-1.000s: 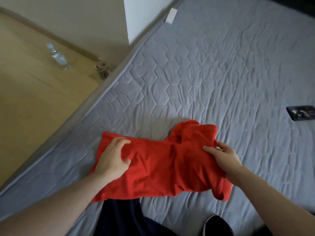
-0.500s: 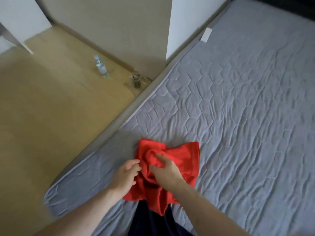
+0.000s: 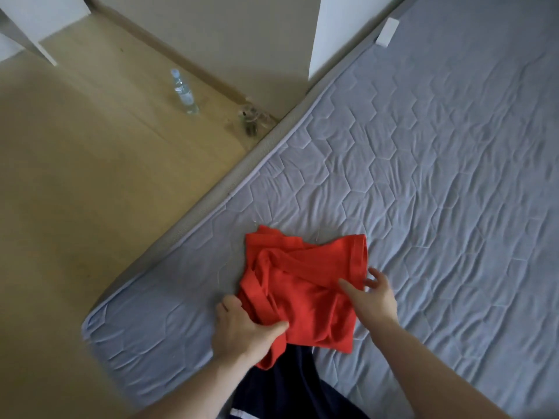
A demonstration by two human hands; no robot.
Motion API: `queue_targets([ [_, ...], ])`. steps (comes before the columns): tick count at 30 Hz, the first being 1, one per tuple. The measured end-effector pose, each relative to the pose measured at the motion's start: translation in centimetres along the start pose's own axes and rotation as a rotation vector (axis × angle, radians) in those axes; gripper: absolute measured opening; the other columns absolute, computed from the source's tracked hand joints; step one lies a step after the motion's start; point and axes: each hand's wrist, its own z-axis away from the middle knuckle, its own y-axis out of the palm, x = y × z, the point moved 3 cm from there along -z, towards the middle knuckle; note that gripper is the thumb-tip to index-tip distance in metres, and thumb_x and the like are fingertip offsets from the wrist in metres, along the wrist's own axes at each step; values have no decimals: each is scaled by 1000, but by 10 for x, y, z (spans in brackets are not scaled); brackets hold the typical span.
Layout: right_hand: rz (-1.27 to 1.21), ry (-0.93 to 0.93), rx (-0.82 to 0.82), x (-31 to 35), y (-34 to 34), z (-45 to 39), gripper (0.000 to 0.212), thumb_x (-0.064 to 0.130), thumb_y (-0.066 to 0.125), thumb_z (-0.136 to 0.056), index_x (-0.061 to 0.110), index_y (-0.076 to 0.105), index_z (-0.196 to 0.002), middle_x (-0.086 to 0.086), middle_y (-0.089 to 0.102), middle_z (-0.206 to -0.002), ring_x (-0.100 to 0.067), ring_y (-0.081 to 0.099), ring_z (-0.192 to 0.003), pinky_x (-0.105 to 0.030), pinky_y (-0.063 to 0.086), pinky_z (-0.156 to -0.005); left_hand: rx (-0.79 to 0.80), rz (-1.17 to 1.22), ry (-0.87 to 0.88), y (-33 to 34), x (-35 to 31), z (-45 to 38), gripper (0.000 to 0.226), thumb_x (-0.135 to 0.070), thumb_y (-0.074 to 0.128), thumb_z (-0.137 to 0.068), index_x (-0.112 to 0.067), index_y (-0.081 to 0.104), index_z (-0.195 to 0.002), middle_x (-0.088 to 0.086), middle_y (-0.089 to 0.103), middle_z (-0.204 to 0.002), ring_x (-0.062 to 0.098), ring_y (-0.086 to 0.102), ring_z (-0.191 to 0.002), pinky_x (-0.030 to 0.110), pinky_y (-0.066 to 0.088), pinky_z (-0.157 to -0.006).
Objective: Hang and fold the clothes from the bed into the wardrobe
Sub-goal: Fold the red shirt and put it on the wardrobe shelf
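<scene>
A red garment (image 3: 305, 285) lies folded into a rough square near the corner of the grey quilted bed (image 3: 438, 182). My left hand (image 3: 245, 331) grips its lower left edge, thumb on top of the cloth and fingers tucked under it. My right hand (image 3: 373, 297) rests at the garment's right side with the index finger on the red cloth and the other fingers spread and relaxed. A dark navy garment with a white stripe (image 3: 290, 388) lies under the red one at the bed's near edge.
The wooden floor (image 3: 90, 192) lies left of the bed. A clear plastic bottle (image 3: 184, 92) stands on it near the wall, and a small pile of clutter (image 3: 252, 120) sits by the bed edge. White furniture panels (image 3: 335, 28) rise behind. A white block (image 3: 386, 36) lies at the bed's far edge.
The red garment went from spread out to folded into a compact square. My hands came together over it, then my right hand moved out to its right side. The view shifted left.
</scene>
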Motion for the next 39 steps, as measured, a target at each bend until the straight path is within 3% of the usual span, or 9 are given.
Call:
queue_targets([
  [8, 88, -180, 88, 45, 33, 16, 11, 25, 81, -84, 22, 77, -93, 8, 75, -87, -14, 69, -91, -18, 51, -80, 97, -41, 182, 9, -3, 11, 20, -30, 68, -81, -23, 65, -98, -7, 68, -98, 20, 68, -99, 38, 54, -89],
  [13, -422, -130, 378, 100, 61, 36, 7, 18, 73, -94, 11, 72, -94, 0, 72, -69, -9, 63, -56, -21, 48, -53, -30, 472, 327, -16, -9, -7, 32, 11, 49, -72, -14, 68, -77, 0, 70, -68, 21, 63, -65, 38, 54, -66],
  [17, -500, -101, 536, 126, 81, 38, 5, 17, 61, -103, 16, 66, -101, 2, 75, -75, -10, 71, -62, -21, 53, -51, -157, 597, 117, -36, 11, -37, 30, 8, 52, -78, -15, 67, -66, 1, 69, -61, 21, 62, -61, 36, 49, -60],
  [20, -121, -81, 614, 107, 96, 38, 22, 12, 56, -103, 15, 65, -123, 1, 69, -84, -21, 70, -80, -37, 61, -66, -55, 404, -2, -37, 32, -53, 19, -2, 55, -75, -13, 65, -62, -3, 65, -56, 28, 62, -65, 36, 47, -62],
  [23, 355, -249, 564, 75, 98, 35, 35, 12, 59, -94, 14, 67, -128, -3, 70, -96, -26, 68, -91, -49, 58, -90, 0, 228, -48, -38, 43, -60, 17, 0, 58, -77, -11, 67, -87, 8, 72, -88, 33, 68, -88, 42, 56, -81],
  [27, 235, -273, 184, 41, 62, 28, 41, 13, 67, -85, 23, 69, -125, 6, 72, -116, -18, 69, -107, -29, 51, -93, -270, 220, 262, -55, 12, -57, 42, 5, 60, -66, -22, 53, -98, -7, 50, -107, 21, 53, -103, 36, 46, -94],
  [30, 289, -280, -24, 15, 39, 22, 54, 17, 74, -82, 21, 57, -133, -3, 59, -126, -27, 60, -117, -41, 47, -103, -241, 81, 668, -56, -35, -57, 50, -1, 64, -65, -23, 55, -109, -7, 51, -121, 18, 50, -115, 32, 43, -101],
  [35, 165, 78, 148, -21, 38, 23, 98, 34, 90, -73, 14, 34, -151, -13, 52, -144, -31, 54, -130, -43, 45, -106, 0, -422, 799, -35, -90, -84, 86, -26, 77, -79, -30, 33, -153, -4, 36, -157, 24, 28, -146, 42, 34, -118],
  [39, 104, 159, 192, -39, 49, 22, 66, 27, 84, -81, 10, 52, -136, -8, 66, -122, -28, 65, -111, -43, 53, -98, -18, -561, 748, -37, -100, -103, 34, -33, 70, -89, -32, 66, -123, -6, 68, -123, 23, 55, -120, 37, 41, -100],
])
